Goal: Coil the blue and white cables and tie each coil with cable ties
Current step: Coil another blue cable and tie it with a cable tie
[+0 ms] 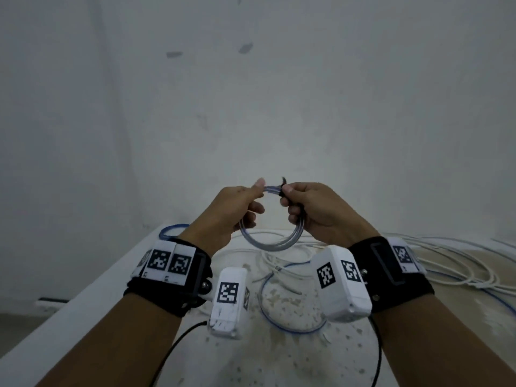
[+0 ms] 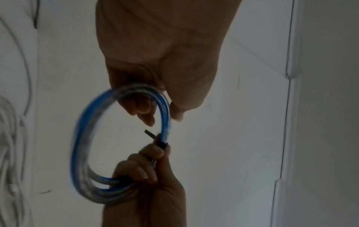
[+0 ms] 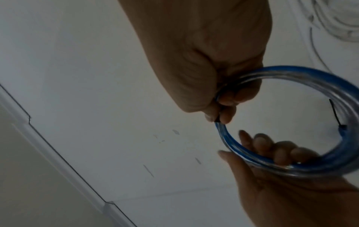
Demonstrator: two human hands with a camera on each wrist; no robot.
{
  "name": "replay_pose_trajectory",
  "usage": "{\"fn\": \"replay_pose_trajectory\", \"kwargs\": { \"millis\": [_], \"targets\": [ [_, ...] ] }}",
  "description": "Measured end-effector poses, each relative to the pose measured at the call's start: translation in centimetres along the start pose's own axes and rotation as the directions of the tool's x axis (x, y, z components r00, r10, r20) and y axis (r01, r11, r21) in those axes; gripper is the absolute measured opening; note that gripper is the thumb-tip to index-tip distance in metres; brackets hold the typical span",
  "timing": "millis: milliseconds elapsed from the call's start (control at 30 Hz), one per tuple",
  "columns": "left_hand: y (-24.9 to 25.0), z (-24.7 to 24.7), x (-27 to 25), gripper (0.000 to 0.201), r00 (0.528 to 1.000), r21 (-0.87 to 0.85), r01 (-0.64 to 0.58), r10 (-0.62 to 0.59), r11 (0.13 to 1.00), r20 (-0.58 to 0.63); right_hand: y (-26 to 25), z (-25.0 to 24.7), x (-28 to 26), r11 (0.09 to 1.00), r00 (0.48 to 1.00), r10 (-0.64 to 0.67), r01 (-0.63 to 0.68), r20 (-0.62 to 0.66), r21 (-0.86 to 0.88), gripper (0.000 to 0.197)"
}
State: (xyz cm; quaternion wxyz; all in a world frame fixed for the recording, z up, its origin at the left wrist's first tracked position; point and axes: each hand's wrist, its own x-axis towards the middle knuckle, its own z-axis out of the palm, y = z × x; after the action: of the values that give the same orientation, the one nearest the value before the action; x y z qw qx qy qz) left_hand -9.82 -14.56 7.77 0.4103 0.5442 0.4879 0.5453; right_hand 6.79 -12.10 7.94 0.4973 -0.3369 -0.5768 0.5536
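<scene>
A blue cable coil (image 1: 266, 243) hangs in the air above the table between both hands. My left hand (image 1: 258, 189) pinches the coil's top with thumb and fingers, seen close in the left wrist view (image 2: 165, 106). My right hand (image 1: 284, 194) pinches a black cable tie (image 1: 283, 185) wrapped round the strands, its other fingers curled round the coil (image 2: 77, 138). The tie's end (image 2: 150, 134) sticks out above the right fingers. In the right wrist view a second black tie (image 3: 338, 121) sits on the coil's (image 3: 291, 72) far side.
Loose white cables (image 1: 446, 261) spread over the right of the speckled table (image 1: 279, 364). A loose blue cable loop (image 1: 264, 308) lies under my wrists, and another blue coil (image 1: 173, 229) sits at the table's far left corner. A wall rises right behind.
</scene>
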Motion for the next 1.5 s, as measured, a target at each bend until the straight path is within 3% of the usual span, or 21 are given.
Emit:
{"fn": "replay_pose_trajectory", "kwargs": {
  "millis": [133,233,333,533,733,867,1000,1133,1233,1300,1367,1400,1500],
  "targets": [
    [-1.4,-1.6,-0.9,0.038,0.999,-0.382,0.045,-0.053,0.923,-0.01,-0.1,1.8,0.9,0.987,0.994,-0.022,0.039,-0.107,0.157,0.018],
    [-2.0,-1.8,-1.2,0.032,0.994,-0.514,0.024,-0.074,0.857,-0.078,1.4,3.9,1.6,0.98,0.984,-0.012,0.047,-0.179,0.193,0.016],
    [-2.4,-2.6,-1.3,0.031,0.982,-0.476,0.029,-0.113,0.879,-0.149,3.3,4.7,1.9,0.981,0.988,0.027,0.003,-0.153,0.195,0.015],
    [-4.5,-5.6,-0.9,0.031,0.972,-0.409,0.092,-0.171,0.908,-0.162,4.8,4.1,3.3,0.991,0.991,0.113,-0.107,0.067,-0.084,0.016],
    [-6.9,-7.9,0.9,0.032,0.951,-0.438,0.158,-0.255,0.885,-0.172,6.8,6.0,6.9,0.956,0.995,0.098,-0.089,0.02,-0.279,0.014],
    [-8.9,-10.0,2.7,0.035,0.93,-0.475,0.202,-0.321,0.856,-0.182,8.8,7.4,10.1,0.95,0.98,0.194,-0.177,0.041,-0.256,0.015],
    [-11.1,-13.4,4.6,0.037,0.877,-0.489,0.261,-0.416,0.832,-0.24,11.3,9.5,14.2,0.945,0.947,0.311,-0.299,0.075,-0.134,0.01],
    [-14.2,-17.4,5.8,0.037,0.793,-0.308,0.402,-0.496,0.862,-0.354,14.1,13.1,19.2,0.938,0.941,0.339,-0.336,0.021,-0.086,0.014],
    [-15.7,-19.2,6.2,0.033,0.775,-0.198,0.461,-0.502,0.865,-0.383,16.4,16.0,23.3,0.923,0.952,0.307,-0.297,0.003,-0.245,0.03],
    [-16.1,-19.8,6.7,0.029,0.781,-0.129,0.486,-0.496,0.864,-0.38,17.2,17.3,25.8,0.822,0.964,0.259,-0.191,0.054,-0.537,0.04],
    [-16.3,-20.4,7.2,0.018,0.787,-0.043,0.5,-0.474,0.865,-0.395,18.1,18.4,27.8,0.597,0.964,0.219,-0.008,0.153,-0.802,0.041],
    [-16.5,-20.7,7.4,0.018,0.795,0.016,0.499,-0.449,0.867,-0.408,18.9,18.9,28.9,0.475,0.957,0.205,0.085,0.205,-0.876,0.039],
    [-17.0,-21.5,7.9,0.025,0.819,0.137,0.482,-0.39,0.865,-0.42,20.8,20.3,30.6,0.228,0.923,0.226,0.259,0.31,-0.939,0.026]
  ]
}}
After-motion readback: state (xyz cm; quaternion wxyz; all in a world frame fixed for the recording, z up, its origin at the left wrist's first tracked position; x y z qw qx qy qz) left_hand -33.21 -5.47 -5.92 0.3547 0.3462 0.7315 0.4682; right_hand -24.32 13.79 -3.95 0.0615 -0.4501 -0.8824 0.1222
